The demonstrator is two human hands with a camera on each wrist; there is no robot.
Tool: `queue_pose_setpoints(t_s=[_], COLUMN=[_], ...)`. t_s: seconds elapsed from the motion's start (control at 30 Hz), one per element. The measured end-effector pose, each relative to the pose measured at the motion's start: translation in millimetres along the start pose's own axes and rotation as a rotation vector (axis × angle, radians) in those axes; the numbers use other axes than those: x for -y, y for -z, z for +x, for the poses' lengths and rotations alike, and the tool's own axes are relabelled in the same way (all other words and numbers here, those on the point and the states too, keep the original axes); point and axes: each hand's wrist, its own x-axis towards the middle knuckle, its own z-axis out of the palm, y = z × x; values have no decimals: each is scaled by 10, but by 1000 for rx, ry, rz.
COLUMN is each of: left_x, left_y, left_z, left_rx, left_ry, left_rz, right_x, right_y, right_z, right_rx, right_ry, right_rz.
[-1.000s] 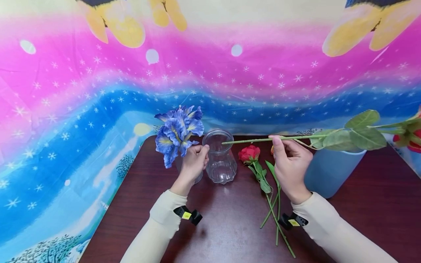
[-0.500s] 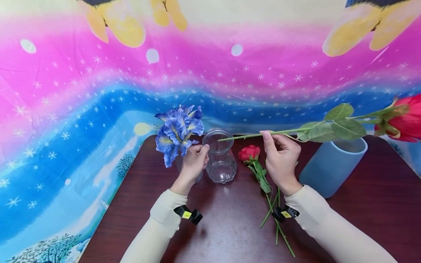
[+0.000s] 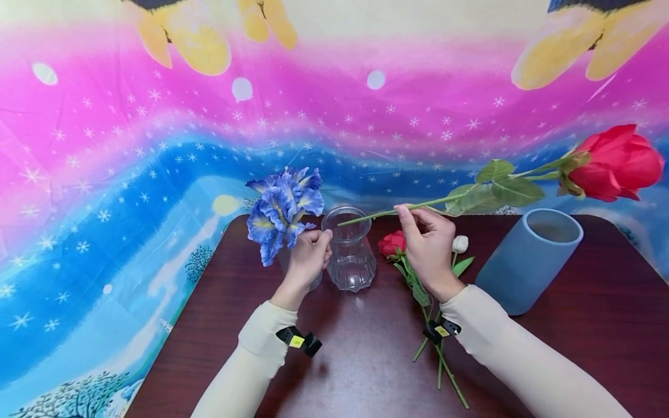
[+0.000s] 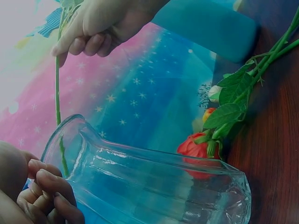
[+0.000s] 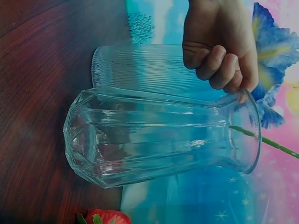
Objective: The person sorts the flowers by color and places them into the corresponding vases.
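Observation:
A clear faceted glass vase (image 3: 352,264) stands upright on the table. My left hand (image 3: 308,255) pinches its rim, fingers curled, as the right wrist view also shows. My right hand (image 3: 428,244) pinches the green stem of a red rose (image 3: 611,162), bloom pointing up to the right. In the right wrist view the cut end of the stem (image 5: 243,130) lies within the vase's neck. Just left of this vase, a ribbed glass vase (image 5: 140,67), partly hidden by my left hand, stands below a blue iris (image 3: 284,212).
Another red rose (image 3: 392,244) lies on the dark wooden table (image 3: 360,360), beside a white bud (image 3: 460,244) and crossing green stems (image 3: 444,366). A blue-grey vase (image 3: 528,267) stands at the right. A printed cloth (image 3: 334,116) hangs behind the table.
My right hand has moved left, bringing the stem end further over the vase mouth, and the rose bloom has come into full view, higher. My left hand has stayed put.

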Motion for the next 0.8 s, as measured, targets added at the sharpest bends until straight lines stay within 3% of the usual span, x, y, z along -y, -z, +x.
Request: queue_pose_setpoints(t_s=[0.27,0.8], left_x=[-5,2], left_y=[-3,-8], left_z=[-1,2], left_rx=[7,3], left_ry=[-3,-5], left_rz=[-10,-23], right_x=[-64,-109], right_y=[-66,-251], right_z=[10,46], right_rx=[61,282], right_ry=[-12,-31], right_rz=[-119,-316])
